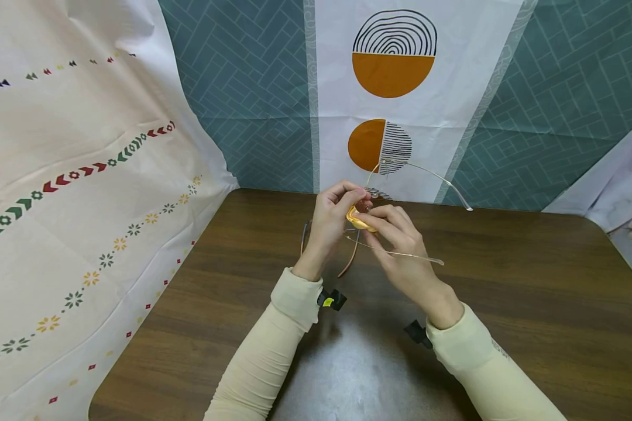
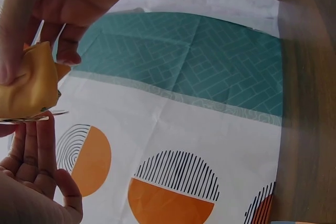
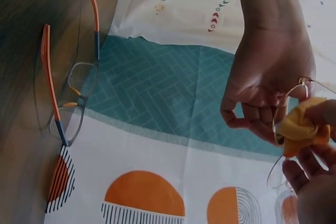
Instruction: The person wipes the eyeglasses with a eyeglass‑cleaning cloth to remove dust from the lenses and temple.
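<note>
A pair of eyeglasses with thin gold-coloured temples is held up above the table's far part, temples pointing right. My left hand grips its front; the exact fingertip contact is partly hidden. With thumb and fingers, my right hand pinches a yellow cloth folded over one lens. In the right wrist view the cloth covers part of the rim, and the left hand is beside it. The left wrist view shows the right thumb pressing into the cloth.
Another pair of glasses, with orange and blue temples, lies open on the wooden table below the hands. A teal and white patterned cloth hangs behind the table. On the left hangs a cream printed cloth.
</note>
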Demonstrator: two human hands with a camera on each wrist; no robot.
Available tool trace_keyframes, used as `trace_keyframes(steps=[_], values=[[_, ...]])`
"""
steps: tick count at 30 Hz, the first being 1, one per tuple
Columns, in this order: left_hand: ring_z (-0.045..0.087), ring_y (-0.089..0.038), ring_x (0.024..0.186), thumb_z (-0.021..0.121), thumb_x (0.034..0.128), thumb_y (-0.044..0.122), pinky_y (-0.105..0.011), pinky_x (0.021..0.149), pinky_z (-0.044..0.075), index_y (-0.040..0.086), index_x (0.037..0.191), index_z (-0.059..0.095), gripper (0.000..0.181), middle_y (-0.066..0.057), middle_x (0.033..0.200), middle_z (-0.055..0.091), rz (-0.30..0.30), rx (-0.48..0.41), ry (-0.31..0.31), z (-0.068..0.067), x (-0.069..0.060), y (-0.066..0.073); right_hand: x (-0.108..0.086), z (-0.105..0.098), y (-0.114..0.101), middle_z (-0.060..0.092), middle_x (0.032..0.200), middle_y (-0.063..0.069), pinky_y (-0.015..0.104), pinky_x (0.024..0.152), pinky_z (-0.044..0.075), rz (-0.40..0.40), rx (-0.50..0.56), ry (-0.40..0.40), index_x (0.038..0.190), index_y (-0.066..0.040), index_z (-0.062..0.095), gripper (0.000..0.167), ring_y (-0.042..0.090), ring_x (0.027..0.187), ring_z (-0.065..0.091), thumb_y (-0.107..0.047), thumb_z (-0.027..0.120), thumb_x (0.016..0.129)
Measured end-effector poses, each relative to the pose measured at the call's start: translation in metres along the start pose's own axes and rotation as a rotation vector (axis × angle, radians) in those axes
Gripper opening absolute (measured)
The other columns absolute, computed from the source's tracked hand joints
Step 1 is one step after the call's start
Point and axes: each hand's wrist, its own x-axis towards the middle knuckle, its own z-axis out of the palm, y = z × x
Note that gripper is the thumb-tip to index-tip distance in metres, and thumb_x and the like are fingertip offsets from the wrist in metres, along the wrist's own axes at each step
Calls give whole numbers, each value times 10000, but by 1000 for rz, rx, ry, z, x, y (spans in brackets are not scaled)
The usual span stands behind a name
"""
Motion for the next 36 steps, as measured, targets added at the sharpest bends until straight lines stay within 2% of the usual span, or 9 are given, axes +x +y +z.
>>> trace_keyframes(steps=[4,9,16,19,22,26,30,33,36], values=[[685,-119,774,574,1012,31,-227,677,563,-46,902,685,174,9,843,712,11,5,11,-1,-1,-1,-1,-2,1,674,1078,127,217,843,447,-21,22,-72,1176,14,759,416,270,1003,569,190,787,801],[678,-130,772,574,1011,54,-301,775,567,-38,905,691,182,13,838,714,39,39,28,-3,0,-3,-2,-4,4,677,1061,93,222,878,456,-32,58,-137,1161,3,767,407,253,1010,574,185,792,798],[673,-150,758,577,1017,74,-306,801,565,76,877,711,194,3,834,721,28,-10,51,-7,2,0,0,-15,7,690,1073,52,202,819,452,26,102,-219,1161,-32,780,393,199,1000,577,174,766,827],[668,-148,756,572,1026,70,-304,813,554,113,870,715,216,5,822,721,21,-21,69,-9,3,1,1,-19,8,692,1055,65,205,816,449,45,107,-162,1151,-21,781,385,200,990,585,183,757,825],[681,-137,773,572,1029,66,-309,837,548,112,873,723,222,-2,836,723,15,-14,79,-9,3,2,2,-19,7,682,1048,111,211,850,450,46,46,-71,1167,1,768,368,237,991,587,170,756,841],[694,-132,807,576,1024,48,-315,864,546,77,883,720,204,-27,871,715,18,-13,59,-6,2,0,0,-9,4,668,1067,164,245,910,452,38,-48,24,1189,16,756,353,300,1002,585,150,751,862],[689,-123,807,579,1020,41,-280,823,560,12,908,709,173,-5,873,716,23,5,39,-2,0,-1,-3,4,2,661,1059,168,253,850,448,44,-87,104,1186,32,751,356,321,969,575,169,745,856],[691,-111,801,580,1018,28,-249,777,573,-50,931,696,165,5,876,721,20,15,35,-1,-1,-1,-4,9,3,654,1050,169,259,800,433,44,-103,117,1186,40,748,363,317,944,566,183,740,852],[692,-110,797,576,1023,12,-244,769,580,-89,943,683,167,-2,881,722,18,2,39,0,-1,0,-4,9,3,650,1047,168,274,833,444,43,-85,64,1181,42,749,378,315,962,569,197,745,837]])
